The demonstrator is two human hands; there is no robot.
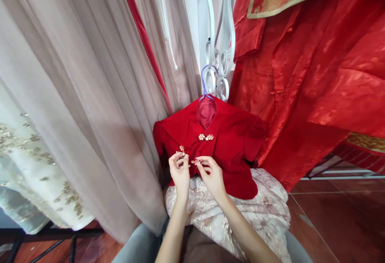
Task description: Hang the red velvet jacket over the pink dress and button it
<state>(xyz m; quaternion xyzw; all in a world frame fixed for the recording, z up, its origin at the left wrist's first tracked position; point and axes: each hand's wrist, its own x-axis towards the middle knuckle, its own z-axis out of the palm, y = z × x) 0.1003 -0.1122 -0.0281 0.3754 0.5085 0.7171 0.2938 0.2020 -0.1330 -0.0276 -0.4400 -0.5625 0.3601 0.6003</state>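
A short red velvet jacket [231,154] hangs in front of me on a purple hanger [204,79]. Its top frog button [206,137], with gold flower ends, is fastened at the chest. Lower down, my left hand [179,170] pinches one half of a frog button [182,150] near its knob end. Close beside it, my right hand [210,171] holds the red button loop [195,162] between thumb and fingertips. A small gap separates the two halves. Below the jacket, a pale patterned skirt [255,211] with metallic threads spreads over my lap.
White scrolled metalwork [223,60] stands behind the hanger. Sheer grey-pink curtains [90,94] hang along the left, with a white beaded gown [51,174] beside them. Large red satin garments [300,74] fill the right side, above a reddish tiled floor [339,211].
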